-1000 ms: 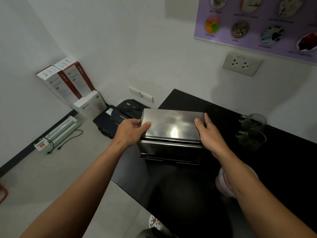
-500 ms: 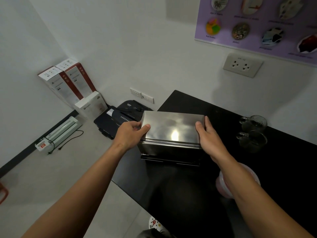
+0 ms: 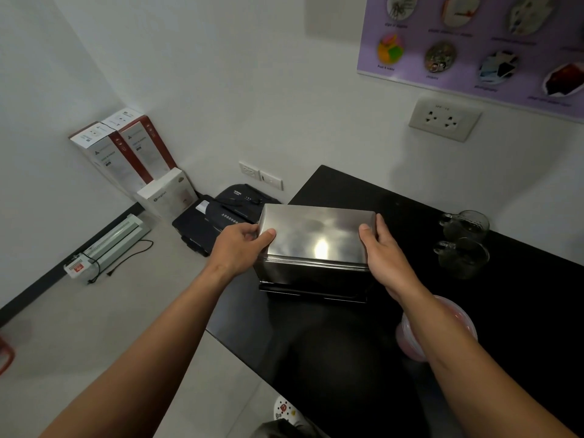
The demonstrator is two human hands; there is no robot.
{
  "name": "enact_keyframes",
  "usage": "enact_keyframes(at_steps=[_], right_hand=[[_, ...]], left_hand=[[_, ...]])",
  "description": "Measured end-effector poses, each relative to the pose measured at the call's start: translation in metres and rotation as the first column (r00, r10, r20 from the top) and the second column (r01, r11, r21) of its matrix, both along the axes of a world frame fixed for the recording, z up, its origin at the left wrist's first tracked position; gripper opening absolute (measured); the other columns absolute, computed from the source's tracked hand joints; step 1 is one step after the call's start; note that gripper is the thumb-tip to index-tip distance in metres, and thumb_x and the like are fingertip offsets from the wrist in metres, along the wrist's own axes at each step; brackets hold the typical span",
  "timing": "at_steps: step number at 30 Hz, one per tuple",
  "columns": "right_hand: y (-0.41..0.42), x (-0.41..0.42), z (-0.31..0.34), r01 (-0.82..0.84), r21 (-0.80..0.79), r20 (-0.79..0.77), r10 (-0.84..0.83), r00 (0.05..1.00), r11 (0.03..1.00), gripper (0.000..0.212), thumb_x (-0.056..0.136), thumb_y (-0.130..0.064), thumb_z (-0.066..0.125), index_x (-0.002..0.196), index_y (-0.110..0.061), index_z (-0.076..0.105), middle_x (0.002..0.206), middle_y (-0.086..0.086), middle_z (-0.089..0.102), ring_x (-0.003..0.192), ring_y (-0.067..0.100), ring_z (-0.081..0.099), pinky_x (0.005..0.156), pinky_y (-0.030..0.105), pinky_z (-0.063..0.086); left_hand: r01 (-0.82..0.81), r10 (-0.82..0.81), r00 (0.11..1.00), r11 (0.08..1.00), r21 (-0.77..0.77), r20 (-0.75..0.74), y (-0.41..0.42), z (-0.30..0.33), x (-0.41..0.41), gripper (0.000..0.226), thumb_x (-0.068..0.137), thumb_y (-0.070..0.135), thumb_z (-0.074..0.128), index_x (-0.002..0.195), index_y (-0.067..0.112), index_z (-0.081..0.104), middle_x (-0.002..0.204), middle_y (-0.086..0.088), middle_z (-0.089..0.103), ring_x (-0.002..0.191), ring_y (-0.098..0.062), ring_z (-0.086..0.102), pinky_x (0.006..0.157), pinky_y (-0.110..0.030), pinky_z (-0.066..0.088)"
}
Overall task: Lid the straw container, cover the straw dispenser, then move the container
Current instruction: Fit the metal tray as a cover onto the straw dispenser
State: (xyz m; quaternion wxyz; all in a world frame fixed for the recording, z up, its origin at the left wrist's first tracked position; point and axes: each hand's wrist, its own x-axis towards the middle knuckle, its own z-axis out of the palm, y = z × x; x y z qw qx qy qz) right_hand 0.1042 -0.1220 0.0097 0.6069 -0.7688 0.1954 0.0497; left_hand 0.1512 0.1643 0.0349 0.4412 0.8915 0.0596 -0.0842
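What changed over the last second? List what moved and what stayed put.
Almost nothing moved. Both hands, left hand and right hand, keep gripping the ends of the steel cover on the straw dispenser; the cover looks seated about as before. Nothing was let go. The pink container, the glass cups and the counter stayed as they were.

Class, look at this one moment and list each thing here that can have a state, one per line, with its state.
Steel cover: on the straw dispenser, gripped at both ends.
Left hand: holding the cover's left end.
Right hand: holding its right end.
Pink-lidded container: lidded, upright, untouched on the black counter.
Glass mugs: upright.
Wall socket: nothing plugged in.
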Motion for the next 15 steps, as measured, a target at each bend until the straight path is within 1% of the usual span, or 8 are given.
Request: enact_keyframes(at_steps=[3, 5, 7, 8, 10, 12, 13, 15], right_hand=[[0.0004, -0.0012, -0.0008, -0.002, 0.000, -0.002, 0.002, 1.000, 1.000, 0.074, 0.102, -0.060, 0.043, 0.165, -0.037, 0.010, 0.168, -0.008, 0.033, 0.151, 0.016, 0.034, 0.108, 0.026, 0.026], [0.0005, -0.0023, -0.0010, 0.000, -0.001, -0.004, 0.000, 1.000, 1.000, 0.076, 0.101, -0.061, 0.044, 0.164, -0.038, 0.009, 0.168, -0.008, 0.032, 0.151, 0.017, 0.034, 0.107, 0.026, 0.025], [0.0009, -0.0038, -0.0010, -0.004, 0.000, -0.006, 0.004, 1.000, 1.000, 0.078, 0.100, -0.062, 0.046, 0.164, -0.039, 0.008, 0.167, -0.008, 0.034, 0.150, 0.017, 0.036, 0.108, 0.027, 0.027], [0.0011, -0.0046, -0.0011, -0.005, 0.001, -0.007, 0.005, 1.000, 1.000, 0.079, 0.099, -0.062, 0.047, 0.164, -0.040, 0.008, 0.167, -0.008, 0.035, 0.150, 0.017, 0.037, 0.109, 0.028, 0.029], [0.0010, -0.0054, -0.0018, -0.005, 0.004, -0.005, 0.006, 1.000, 1.000, 0.079, 0.099, -0.061, 0.048, 0.164, -0.040, 0.008, 0.166, -0.007, 0.036, 0.149, 0.017, 0.038, 0.110, 0.029, 0.030], [0.0014, -0.0056, -0.0015, -0.005, 0.007, -0.004, 0.005, 1.000, 1.000, 0.079, 0.099, -0.061, 0.048, 0.164, -0.040, 0.008, 0.166, -0.007, 0.036, 0.149, 0.018, 0.039, 0.111, 0.030, 0.030], [0.0014, -0.0055, -0.0014, -0.007, 0.006, -0.006, 0.007, 1.000, 1.000, 0.079, 0.099, -0.061, 0.048, 0.164, -0.041, 0.008, 0.166, -0.007, 0.036, 0.149, 0.018, 0.038, 0.111, 0.031, 0.031], [0.0017, -0.0057, -0.0012, -0.010, 0.000, -0.011, 0.010, 1.000, 1.000, 0.078, 0.099, -0.063, 0.047, 0.163, -0.042, 0.007, 0.167, -0.007, 0.035, 0.150, 0.020, 0.038, 0.114, 0.035, 0.031]], left_hand=[[-0.009, 0.008, 1.000, 0.999, -0.034, -0.014, 0.0015, -0.0020, -0.0009, 0.066, 0.094, 0.053, 0.071, 0.143, 0.010, 0.064, 0.124, -0.008, 0.075, 0.110, -0.023, 0.073, 0.100, -0.045, 0.059], [-0.005, 0.004, 1.000, 0.998, -0.057, -0.023, 0.0017, -0.0028, -0.0016, 0.064, 0.094, 0.052, 0.072, 0.143, 0.011, 0.064, 0.125, -0.008, 0.075, 0.108, -0.022, 0.073, 0.090, -0.035, 0.060], [0.004, -0.005, 1.000, 0.999, -0.050, -0.016, 0.0017, -0.0030, -0.0020, 0.062, 0.095, 0.049, 0.072, 0.143, 0.011, 0.064, 0.122, -0.006, 0.075, 0.104, -0.018, 0.073, 0.077, -0.024, 0.055], [0.006, -0.007, 1.000, 0.999, -0.044, -0.011, 0.0015, -0.0030, -0.0026, 0.060, 0.095, 0.049, 0.072, 0.142, 0.012, 0.065, 0.119, -0.004, 0.075, 0.100, -0.014, 0.073, 0.073, -0.020, 0.052], [0.008, -0.008, 1.000, 0.999, -0.036, -0.004, 0.0011, -0.0022, -0.0042, 0.057, 0.095, 0.047, 0.072, 0.141, 0.014, 0.066, 0.107, 0.004, 0.074, 0.090, -0.004, 0.070, 0.064, -0.012, 0.048], [0.007, -0.008, 1.000, 0.999, -0.038, -0.003, 0.0009, -0.0019, -0.0058, 0.054, 0.096, 0.045, 0.072, 0.140, 0.015, 0.067, 0.097, 0.012, 0.071, 0.080, 0.001, 0.070, 0.055, -0.007, 0.048], [0.005, -0.006, 1.000, 0.999, -0.044, -0.003, 0.0007, -0.0017, -0.0064, 0.052, 0.096, 0.044, 0.073, 0.139, 0.016, 0.067, 0.094, 0.014, 0.071, 0.075, 0.002, 0.072, 0.053, -0.005, 0.048], [0.006, -0.006, 1.000, 0.999, -0.048, -0.006, 0.0006, -0.0013, -0.0064, 0.050, 0.096, 0.044, 0.073, 0.137, 0.017, 0.069, 0.093, 0.013, 0.072, 0.074, 0.003, 0.073, 0.054, -0.006, 0.050]])
